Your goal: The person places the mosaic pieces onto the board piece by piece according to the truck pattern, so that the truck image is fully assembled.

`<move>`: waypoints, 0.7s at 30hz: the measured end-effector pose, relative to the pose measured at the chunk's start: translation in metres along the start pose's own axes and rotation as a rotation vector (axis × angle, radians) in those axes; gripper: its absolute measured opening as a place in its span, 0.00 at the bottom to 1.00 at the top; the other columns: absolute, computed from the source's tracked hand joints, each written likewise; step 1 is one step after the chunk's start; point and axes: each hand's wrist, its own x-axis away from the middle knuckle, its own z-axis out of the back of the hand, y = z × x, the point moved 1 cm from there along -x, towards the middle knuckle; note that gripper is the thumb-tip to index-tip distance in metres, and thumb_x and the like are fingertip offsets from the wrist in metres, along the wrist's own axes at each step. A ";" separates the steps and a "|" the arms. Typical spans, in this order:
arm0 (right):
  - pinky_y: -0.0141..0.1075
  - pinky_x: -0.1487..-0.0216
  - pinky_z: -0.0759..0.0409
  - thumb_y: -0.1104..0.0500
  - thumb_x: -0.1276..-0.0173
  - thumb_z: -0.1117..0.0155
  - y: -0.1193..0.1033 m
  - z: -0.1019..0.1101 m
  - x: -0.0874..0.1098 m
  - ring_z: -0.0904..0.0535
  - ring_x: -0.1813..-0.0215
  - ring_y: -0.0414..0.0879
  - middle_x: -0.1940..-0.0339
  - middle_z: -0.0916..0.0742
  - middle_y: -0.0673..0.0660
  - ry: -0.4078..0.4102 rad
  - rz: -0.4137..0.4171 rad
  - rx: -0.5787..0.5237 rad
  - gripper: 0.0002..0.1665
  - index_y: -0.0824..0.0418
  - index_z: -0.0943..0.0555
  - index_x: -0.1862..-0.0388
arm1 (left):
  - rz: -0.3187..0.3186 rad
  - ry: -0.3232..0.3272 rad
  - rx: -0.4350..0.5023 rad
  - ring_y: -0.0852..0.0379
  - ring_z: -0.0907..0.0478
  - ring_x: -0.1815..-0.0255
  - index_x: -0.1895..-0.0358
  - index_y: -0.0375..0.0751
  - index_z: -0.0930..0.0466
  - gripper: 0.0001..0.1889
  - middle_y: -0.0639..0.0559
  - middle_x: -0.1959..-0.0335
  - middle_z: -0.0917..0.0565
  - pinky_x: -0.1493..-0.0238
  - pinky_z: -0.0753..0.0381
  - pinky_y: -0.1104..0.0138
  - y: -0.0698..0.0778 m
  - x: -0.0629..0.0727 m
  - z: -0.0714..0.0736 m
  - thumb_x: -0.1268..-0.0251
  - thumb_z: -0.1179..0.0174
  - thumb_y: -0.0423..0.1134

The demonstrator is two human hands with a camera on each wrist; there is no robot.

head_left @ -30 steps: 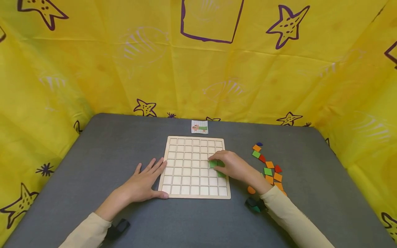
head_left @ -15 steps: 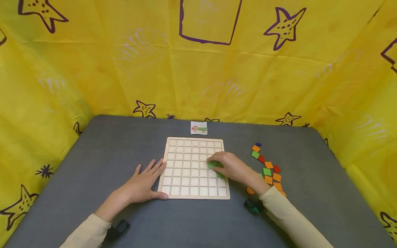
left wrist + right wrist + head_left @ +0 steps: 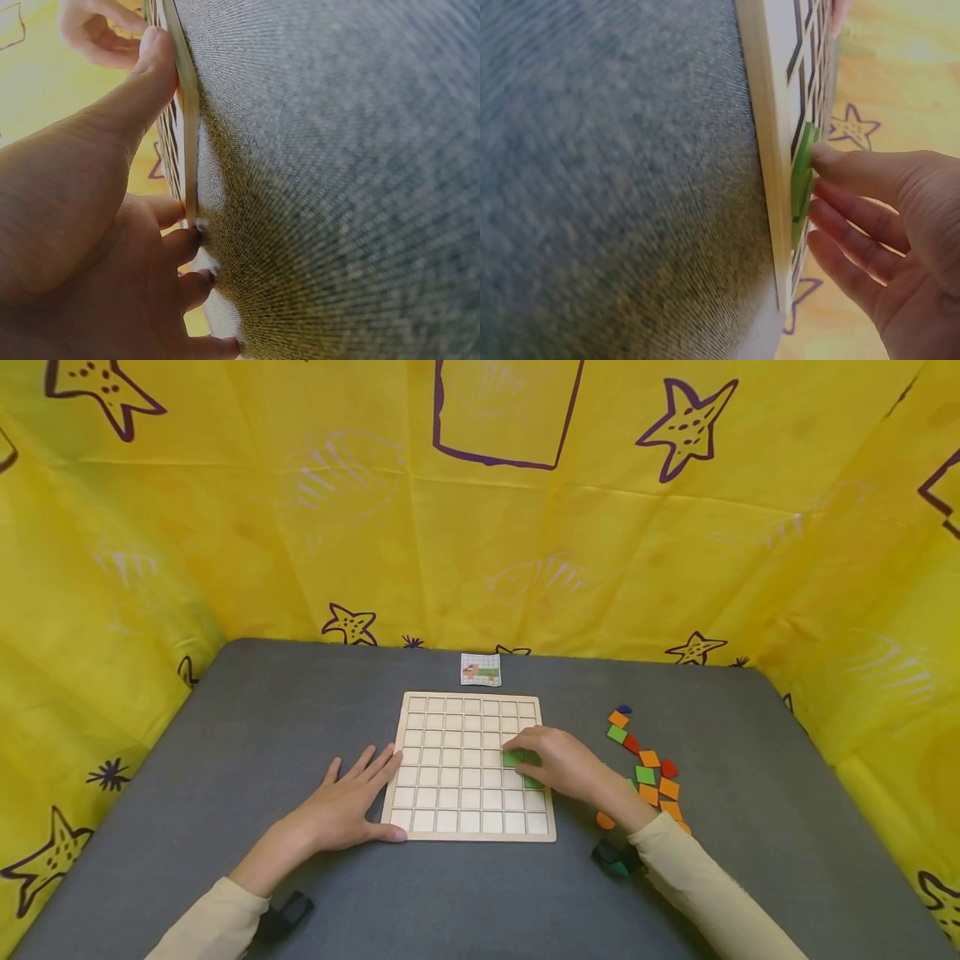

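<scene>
From my end: R hand [image 3: 551, 760] is on the R part of the board [image 3: 480, 836], index + thumb bent in to a narrow pinch on a green tile [image 3: 513, 758]. That tile sits on the grid near the R edge, roughly mid-height; another green tile [image 3: 534, 782] shows just under the thumb, partly covered. R wrist cam has thumb and fingertips right at the green; can't tell if the tile's fully seated.

L hand [image 3: 337, 810] lies spread wide, holding nothing, thumb on the near L corner of the board, fingers along its L edge. L wrist cam agrees: thumb on the rim, fingertips down by the table [image 3: 300, 718].

Card [image 3: 481, 670] w/ a colored grid pic lies just past the far edge. Loose pcs [image 3: 648, 794] (orange, green, red) are scattered R of the board, some hidden by the R arm; blue pc [image 3: 625, 710] at the far end. Yellow cloth [image 3: 450, 543] w/ starfish + fish prints behind.
</scene>
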 end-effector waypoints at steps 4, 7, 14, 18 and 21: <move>0.40 0.47 0.20 0.61 0.39 0.27 0.000 0.005 0.004 0.18 0.49 0.44 0.51 0.13 0.52 -0.002 -0.020 -0.020 0.20 0.58 0.15 0.47 | -0.004 0.003 0.003 0.35 0.57 0.22 0.22 0.39 0.52 0.58 0.40 0.21 0.51 0.33 0.63 0.31 0.001 0.000 0.001 0.50 0.34 0.67; 0.41 0.47 0.20 0.61 0.39 0.27 0.000 0.010 0.008 0.18 0.48 0.45 0.50 0.13 0.52 -0.008 -0.043 -0.023 0.20 0.59 0.15 0.46 | -0.003 0.002 0.006 0.35 0.58 0.22 0.22 0.38 0.52 0.58 0.40 0.21 0.51 0.33 0.64 0.31 0.001 0.000 0.001 0.50 0.33 0.66; 0.41 0.50 0.19 0.62 0.39 0.27 0.007 0.019 0.021 0.17 0.51 0.46 0.50 0.13 0.54 -0.008 -0.071 -0.021 0.21 0.60 0.16 0.46 | 0.010 -0.004 -0.002 0.35 0.58 0.22 0.22 0.39 0.52 0.59 0.40 0.21 0.51 0.33 0.64 0.31 0.001 -0.001 0.001 0.50 0.33 0.66; 0.40 0.52 0.18 0.62 0.39 0.27 0.010 0.024 0.030 0.17 0.52 0.47 0.51 0.13 0.54 0.008 -0.074 -0.021 0.21 0.61 0.16 0.46 | 0.007 -0.001 0.002 0.35 0.58 0.22 0.22 0.39 0.52 0.59 0.40 0.21 0.51 0.33 0.64 0.31 0.001 0.000 0.001 0.50 0.33 0.66; 0.41 0.50 0.18 0.63 0.39 0.27 0.014 0.027 0.036 0.17 0.51 0.47 0.52 0.13 0.54 0.020 -0.084 -0.031 0.21 0.62 0.16 0.46 | 0.002 0.003 0.001 0.35 0.58 0.22 0.22 0.38 0.52 0.59 0.40 0.21 0.51 0.33 0.64 0.31 0.001 0.000 0.000 0.50 0.33 0.66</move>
